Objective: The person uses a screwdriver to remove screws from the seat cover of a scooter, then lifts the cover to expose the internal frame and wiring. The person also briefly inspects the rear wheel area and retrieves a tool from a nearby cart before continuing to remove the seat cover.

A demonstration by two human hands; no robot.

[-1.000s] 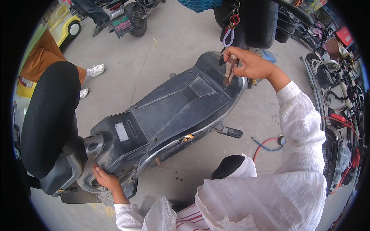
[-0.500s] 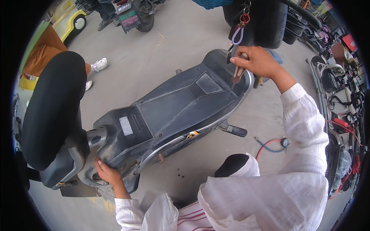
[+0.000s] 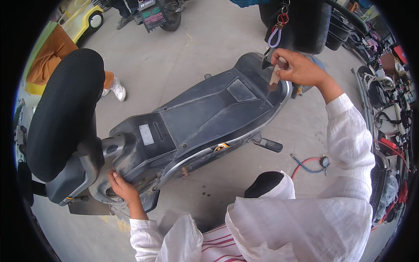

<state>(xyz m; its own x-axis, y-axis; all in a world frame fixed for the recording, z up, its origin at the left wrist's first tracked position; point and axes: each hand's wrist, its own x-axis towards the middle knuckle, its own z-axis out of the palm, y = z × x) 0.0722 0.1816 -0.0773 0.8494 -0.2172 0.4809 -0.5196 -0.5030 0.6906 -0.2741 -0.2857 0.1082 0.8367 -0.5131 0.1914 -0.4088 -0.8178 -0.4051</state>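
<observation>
A dark grey electric scooter's floorboard stretches across the middle. My right hand is closed around the upper handle of a screwdriver. The screwdriver's thin shaft slants down to the floorboard near its front right corner; the tip is too small to make out clearly. Beside the black seat, my left hand lies against the scooter's side panel with its fingers stretched out, holding nothing. Over the right hand dangles a key ring with a lilac loop, below the scooter's front.
A tyre gauge with a red and blue hose lies on the floor at right. Piled parts line the right side. Someone in brown trousers stands beyond the seat. Another scooter's wheel and a yellow vehicle are behind.
My right hand has turned on the screwdriver handle, and its fingers have shifted. My left hand stays on the panel. The bystander's white shoes have moved. The whole view has shifted slightly.
</observation>
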